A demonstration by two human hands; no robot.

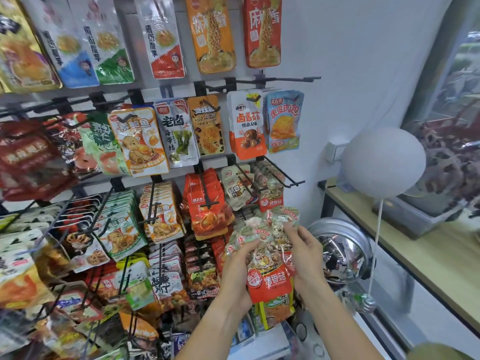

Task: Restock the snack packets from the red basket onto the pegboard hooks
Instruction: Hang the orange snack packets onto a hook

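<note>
Head view: two bare hands hold a bunch of crinkly red-and-clear mushroom snack packets (268,258) before the lower right corner of the crowded pegboard rack (145,24). The left hand (237,268) grips the bunch's left edge, its fingers curled round it; the right hand (306,255) pinches the upper right packet. One empty black hook (281,79) juts out above; one white balloon (384,162) floats at right.

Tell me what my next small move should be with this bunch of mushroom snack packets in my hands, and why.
Probably lift the bunch of packets up to the hook just above. Both your left hand and right hand grip it, and the packets hanging on that hook appear to match.
</note>
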